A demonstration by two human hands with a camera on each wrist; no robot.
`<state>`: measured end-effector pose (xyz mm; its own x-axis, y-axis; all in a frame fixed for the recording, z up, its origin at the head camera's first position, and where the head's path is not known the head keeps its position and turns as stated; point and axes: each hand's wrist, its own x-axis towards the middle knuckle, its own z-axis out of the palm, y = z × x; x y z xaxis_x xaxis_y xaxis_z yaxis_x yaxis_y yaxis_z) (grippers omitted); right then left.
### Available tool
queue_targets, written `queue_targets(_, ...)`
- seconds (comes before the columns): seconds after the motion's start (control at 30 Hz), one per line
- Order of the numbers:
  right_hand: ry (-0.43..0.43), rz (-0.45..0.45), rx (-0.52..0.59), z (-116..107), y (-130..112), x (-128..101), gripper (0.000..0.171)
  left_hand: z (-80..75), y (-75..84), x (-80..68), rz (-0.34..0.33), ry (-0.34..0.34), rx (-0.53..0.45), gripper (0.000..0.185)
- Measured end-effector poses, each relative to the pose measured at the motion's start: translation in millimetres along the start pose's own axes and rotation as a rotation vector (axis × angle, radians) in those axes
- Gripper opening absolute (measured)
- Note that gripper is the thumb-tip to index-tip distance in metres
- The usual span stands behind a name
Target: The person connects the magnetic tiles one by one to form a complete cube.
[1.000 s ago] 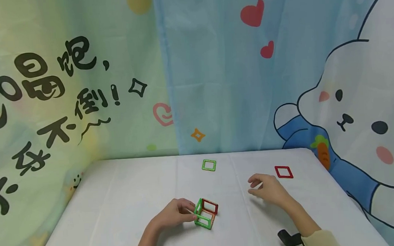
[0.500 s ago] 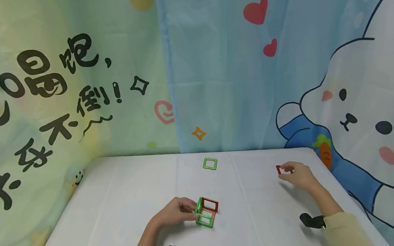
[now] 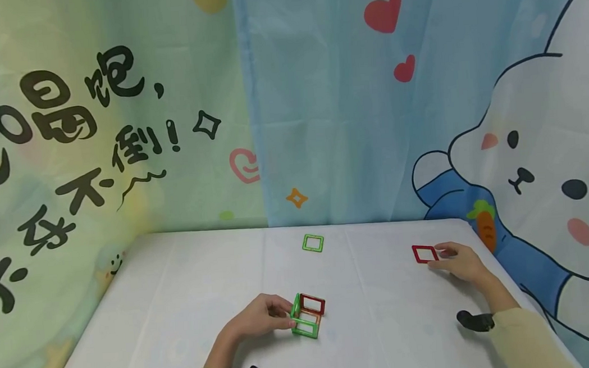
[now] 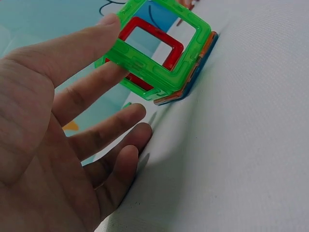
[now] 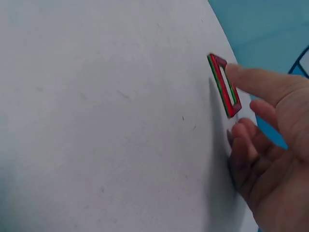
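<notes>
Touching red square tile (image 3: 425,253) lower right, right hand (image 3: 461,262) fingers relaxed, tile just left; left hand (image 3: 260,316) pinches tile structure (image 3: 307,316).

Playroom-like corner: cartoon rabbit backdrop (image 3: 525,153) behind white table (image 3: 205,291).

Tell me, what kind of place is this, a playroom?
Probably a small staged play corner: a white cloth-covered table, cartoon rabbit backdrop curtains hung close around it, and coloured square plastic frame tiles, some built into a small open box held by the left hand.
</notes>
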<state>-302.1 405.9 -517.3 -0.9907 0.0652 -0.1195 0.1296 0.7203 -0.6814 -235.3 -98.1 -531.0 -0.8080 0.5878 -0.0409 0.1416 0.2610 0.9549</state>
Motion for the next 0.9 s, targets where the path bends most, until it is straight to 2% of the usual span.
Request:
queue_targets(0.13,-0.002,0.022,0.022,2.0,12.8,9.5,0.083,-1.1,-0.5,0.3,-0.018,-0.002,0.003,0.019)
queue_targets(0.23,-0.039,0.031,0.029,-1.3,17.4,13.1,0.087,-2.0,-0.8,1.7,-0.038,-0.005,0.013,0.022)
queue_targets(0.4,-0.141,0.003,-0.012,-12.1,12.9,20.9,0.090,-2.2,2.0,7.1,-0.019,-0.023,0.026,0.050)
queue_targets(0.5,-0.168,-0.029,-0.072,-16.5,7.3,25.4,0.088,-1.0,4.9,11.7,0.008,-0.056,0.024,0.070)
queue_targets(0.57,-0.162,-0.029,-0.092,-17.0,5.4,27.0,0.086,1.0,6.0,13.9,0.017,-0.084,0.020,0.077)
queue_targets(0.7,-0.129,0.003,-0.071,-14.0,6.7,28.6,0.082,3.7,7.8,16.4,0.025,-0.113,0.030,0.072)
queue_targets(0.9,-0.048,-0.029,-0.040,-4.7,8.6,29.1,0.079,1.5,12.3,17.8,0.027,-0.089,0.055,0.057)
